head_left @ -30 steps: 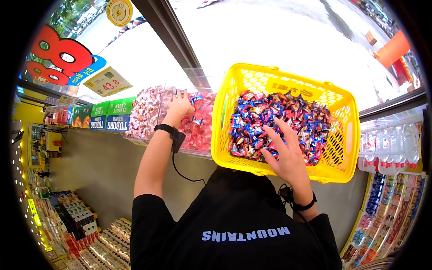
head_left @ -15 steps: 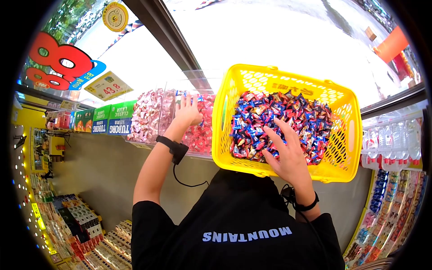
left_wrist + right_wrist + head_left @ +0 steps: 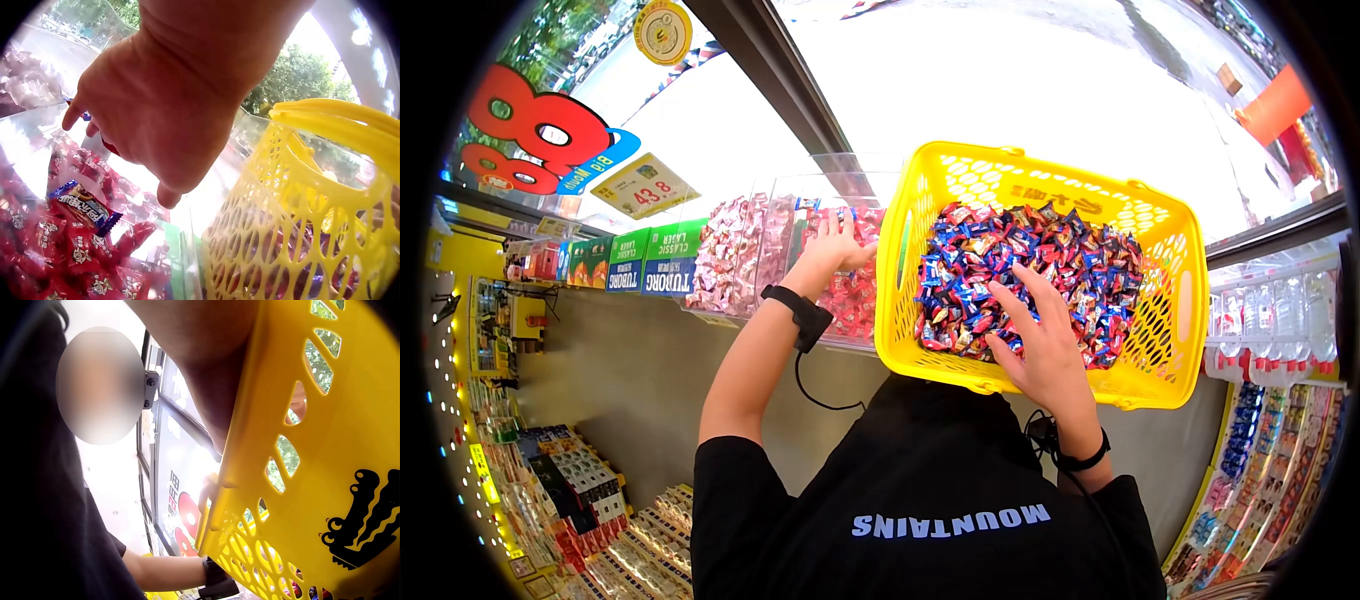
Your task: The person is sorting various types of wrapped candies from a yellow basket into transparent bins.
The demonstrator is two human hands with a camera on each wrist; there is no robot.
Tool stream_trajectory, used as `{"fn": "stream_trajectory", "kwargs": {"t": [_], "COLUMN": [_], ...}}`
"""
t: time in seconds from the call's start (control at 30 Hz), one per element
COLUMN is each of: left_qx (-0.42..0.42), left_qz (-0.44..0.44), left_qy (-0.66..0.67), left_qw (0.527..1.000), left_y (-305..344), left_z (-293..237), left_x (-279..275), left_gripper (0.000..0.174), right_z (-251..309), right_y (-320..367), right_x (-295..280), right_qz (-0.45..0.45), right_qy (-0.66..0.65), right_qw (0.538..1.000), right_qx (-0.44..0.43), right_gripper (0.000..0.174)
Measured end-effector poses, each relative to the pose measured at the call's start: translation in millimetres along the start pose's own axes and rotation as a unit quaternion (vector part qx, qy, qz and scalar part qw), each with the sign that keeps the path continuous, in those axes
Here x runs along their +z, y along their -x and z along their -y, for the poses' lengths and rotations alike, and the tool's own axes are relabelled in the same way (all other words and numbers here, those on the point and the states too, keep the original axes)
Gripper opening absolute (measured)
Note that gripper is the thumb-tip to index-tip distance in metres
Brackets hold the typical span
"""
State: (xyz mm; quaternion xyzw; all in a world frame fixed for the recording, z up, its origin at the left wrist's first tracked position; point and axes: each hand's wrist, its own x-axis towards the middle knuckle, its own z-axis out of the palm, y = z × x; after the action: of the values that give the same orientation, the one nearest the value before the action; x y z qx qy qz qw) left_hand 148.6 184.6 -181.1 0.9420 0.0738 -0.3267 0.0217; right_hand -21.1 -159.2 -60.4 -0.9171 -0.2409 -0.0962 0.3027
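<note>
Left hand pinches wrapped candies over clear bin; right hand lies spread, flat on the candy heap in yellow basket. Light, slick wrappers: probably better cupped than pinched.

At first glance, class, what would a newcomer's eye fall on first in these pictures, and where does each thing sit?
The bright yellow basket right of centre in the head view, heaped with blue and red wrapped candies, stands out first. The right hand lies spread on the heap's near edge; the left hand reaches into a clear bin of red candies just left of it.
</note>
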Motion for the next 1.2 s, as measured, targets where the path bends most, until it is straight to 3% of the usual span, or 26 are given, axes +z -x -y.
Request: {"fn": "stream_trajectory", "kwargs": {"t": [0.17, 0.3, 0.4, 0.5, 0.7, 1.0, 1.1, 1.2], "left_qx": [0.017, 0.009, 0.006, -0.008, -0.051, -0.044, -0.014, 0.045], "left_qz": [-0.045, -0.087, -0.098, -0.058, -0.068, -0.058, -0.127, -0.084], "left_qy": [-0.005, -0.124, -0.127, -0.087, -0.096, -0.093, -0.114, -0.143], "left_qw": [0.999, 0.988, 0.987, 0.994, 0.992, 0.993, 0.985, 0.985], "left_y": [-27.8, -3.2, 3.9, 6.9, 6.4, -3.7, 12.8, 40.7], "left_z": [20.1, 17.1, 8.9, 3.7, 2.4, 7.1, 6.2, 6.4], "left_x": [9.1, -4.6, -0.5, -2.7, -11.3, -10.4, -13.2, -17.4], "left_gripper": [0.117, 0.115, 0.11, 0.109, 0.108, 0.107, 0.104, 0.095], "right_z": [-1.1, -1.5, -1.7, -2.9, -2.5, -2.6, -3.0, -2.4], "right_y": [0.2, 0.2, -0.1, -0.1, -0.4, -0.5, -0.4, -0.8], "right_x": [-0.4, -0.6, 0.8, 1.9, 0.9, 0.5, 0.0, 0.0], "right_qz": [-0.001, -0.001, 0.003, 0.007, 0.009, 0.005, 0.005, 0.003], "right_qy": [0.0, -0.002, 0.0, 0.003, 0.001, -0.001, 0.0, -0.001], "right_qw": [1.0, 1.0, 1.0, 1.0, 1.0, 1.0, 1.0, 1.0], "right_qx": [-0.003, -0.001, 0.0, -0.003, -0.002, 0.003, 0.0, 0.003], "right_gripper": [0.068, 0.068, 0.068, 0.069, 0.069, 0.068, 0.068, 0.068]}}
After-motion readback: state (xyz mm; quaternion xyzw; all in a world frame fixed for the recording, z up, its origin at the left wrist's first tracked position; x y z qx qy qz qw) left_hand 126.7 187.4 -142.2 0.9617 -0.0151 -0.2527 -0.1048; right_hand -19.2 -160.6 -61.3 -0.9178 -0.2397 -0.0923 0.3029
